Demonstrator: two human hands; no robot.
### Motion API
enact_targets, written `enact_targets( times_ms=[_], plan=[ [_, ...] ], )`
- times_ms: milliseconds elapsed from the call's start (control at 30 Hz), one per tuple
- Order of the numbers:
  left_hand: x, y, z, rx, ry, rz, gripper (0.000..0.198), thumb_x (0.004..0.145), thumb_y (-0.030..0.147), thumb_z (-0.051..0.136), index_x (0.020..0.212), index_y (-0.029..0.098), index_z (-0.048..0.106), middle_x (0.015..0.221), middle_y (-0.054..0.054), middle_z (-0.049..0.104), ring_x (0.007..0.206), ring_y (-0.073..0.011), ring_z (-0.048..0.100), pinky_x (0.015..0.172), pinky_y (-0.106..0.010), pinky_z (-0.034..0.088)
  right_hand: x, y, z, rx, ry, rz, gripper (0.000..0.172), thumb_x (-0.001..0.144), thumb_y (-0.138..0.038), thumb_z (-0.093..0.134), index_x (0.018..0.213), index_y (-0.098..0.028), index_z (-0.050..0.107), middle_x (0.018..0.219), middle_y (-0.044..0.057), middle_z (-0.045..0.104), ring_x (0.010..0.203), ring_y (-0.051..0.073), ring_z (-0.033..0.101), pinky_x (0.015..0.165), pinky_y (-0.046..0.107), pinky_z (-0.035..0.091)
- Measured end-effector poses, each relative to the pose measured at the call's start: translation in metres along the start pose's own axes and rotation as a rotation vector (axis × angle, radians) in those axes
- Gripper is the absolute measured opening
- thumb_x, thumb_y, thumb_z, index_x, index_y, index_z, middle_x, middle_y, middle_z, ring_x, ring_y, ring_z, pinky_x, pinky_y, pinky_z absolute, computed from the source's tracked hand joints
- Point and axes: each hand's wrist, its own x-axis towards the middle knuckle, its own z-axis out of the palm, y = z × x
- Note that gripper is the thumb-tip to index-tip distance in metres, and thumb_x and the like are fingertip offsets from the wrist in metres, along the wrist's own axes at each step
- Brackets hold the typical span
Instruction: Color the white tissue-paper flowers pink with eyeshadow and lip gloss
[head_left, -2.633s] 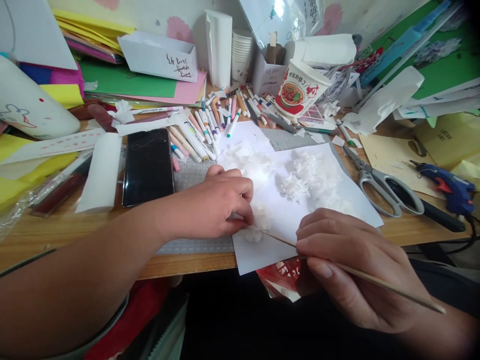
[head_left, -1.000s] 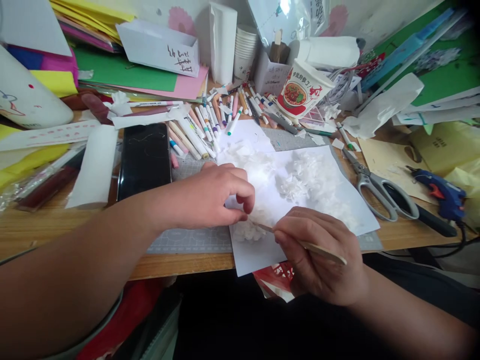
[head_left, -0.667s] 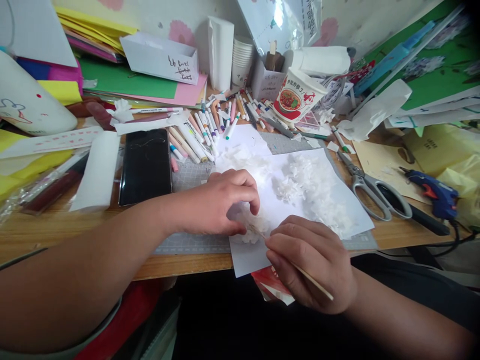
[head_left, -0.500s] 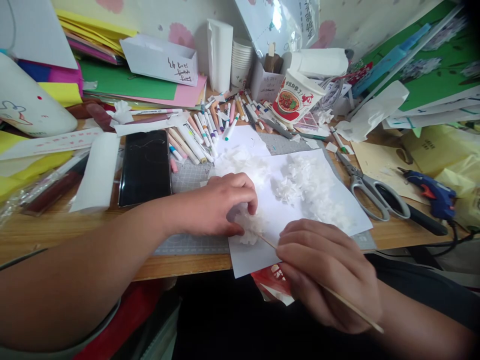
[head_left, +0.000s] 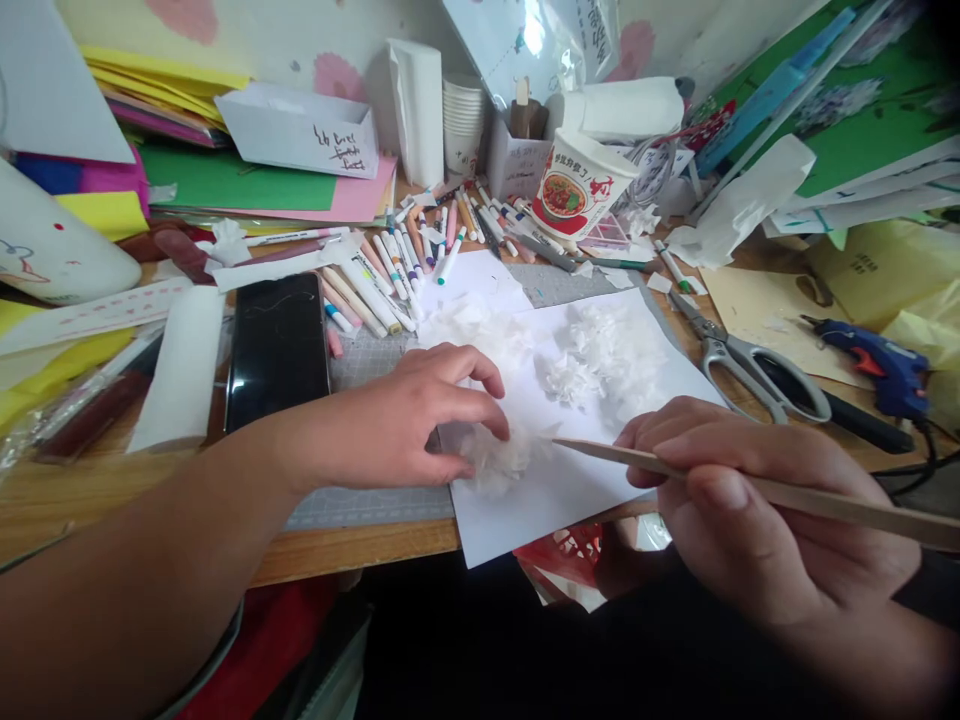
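Note:
My left hand (head_left: 409, 415) rests on a white sheet of paper (head_left: 570, 480) at the desk's front edge, its fingers pinched on a small fluffy white tissue flower (head_left: 499, 458). My right hand (head_left: 750, 510) is raised close to the camera and grips a thin wooden stick (head_left: 757, 488). The stick's point hangs just right of the flower, apart from it. More white tissue flowers (head_left: 600, 350) lie further up the sheet.
A black phone (head_left: 276, 345) lies to the left, and a heap of markers (head_left: 405, 270) behind. Scissors (head_left: 750, 360) and a blue glue gun (head_left: 877, 360) sit at the right. A printed paper cup (head_left: 577, 190), paper boxes and coloured sheets crowd the back.
My right hand has drawn the stick out of the tissue flower and lifted it up and to the right. My left hand stays pinched on the flower.

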Motion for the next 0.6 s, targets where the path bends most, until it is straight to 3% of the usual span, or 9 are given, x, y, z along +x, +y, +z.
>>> enact_targets(
  times_ms=[100, 233, 400, 600],
  plan=[
    [-0.0013, 0.0014, -0.0002, 0.023, -0.029, 0.018, 0.011, 0.081, 0.018, 0.07, 0.086, 0.026, 0.075, 0.123, -0.004, 0.054, 0.116, -0.0251, 0.051, 0.104, -0.04, 0.034, 0.0017, 0.0007, -0.0018, 0.155, 0.17, 0.066, 0.023, 0.088, -0.005, 0.052, 0.102, -0.017, 0.066, 0.073, 0.006, 0.062, 0.066, 0.021, 0.064, 0.055, 0.04, 0.054],
    [-0.0018, 0.0019, -0.0004, 0.005, 0.02, 0.056, 0.01, 0.083, 0.017, 0.067, 0.076, 0.023, 0.07, 0.117, -0.003, 0.055, 0.11, -0.0226, 0.053, 0.103, -0.038, 0.033, -0.0002, 0.0015, -0.0041, 0.2, 0.056, 0.076, 0.025, 0.083, -0.001, 0.054, 0.101, -0.015, 0.064, 0.071, 0.005, 0.063, 0.065, 0.02, 0.064, 0.055, 0.038, 0.054],
    [-0.0005, 0.0021, -0.0012, 0.057, 0.003, 0.038, 0.021, 0.081, 0.02, 0.071, 0.102, 0.025, 0.071, 0.121, -0.006, 0.053, 0.115, -0.0253, 0.05, 0.105, -0.041, 0.032, 0.0019, 0.0067, -0.0014, 0.152, -0.031, 0.056, 0.022, 0.083, -0.002, 0.056, 0.1, -0.015, 0.061, 0.069, 0.005, 0.063, 0.061, 0.018, 0.062, 0.05, 0.032, 0.051],
    [-0.0007, 0.0007, -0.0017, 0.045, -0.012, 0.085, 0.007, 0.086, 0.021, 0.067, 0.084, 0.024, 0.072, 0.114, -0.005, 0.057, 0.109, -0.0227, 0.053, 0.105, -0.041, 0.033, 0.0013, 0.0094, -0.0007, 0.183, -0.026, 0.07, 0.02, 0.084, -0.003, 0.056, 0.1, -0.014, 0.061, 0.07, 0.007, 0.064, 0.062, 0.018, 0.062, 0.051, 0.032, 0.051]
  ],
)
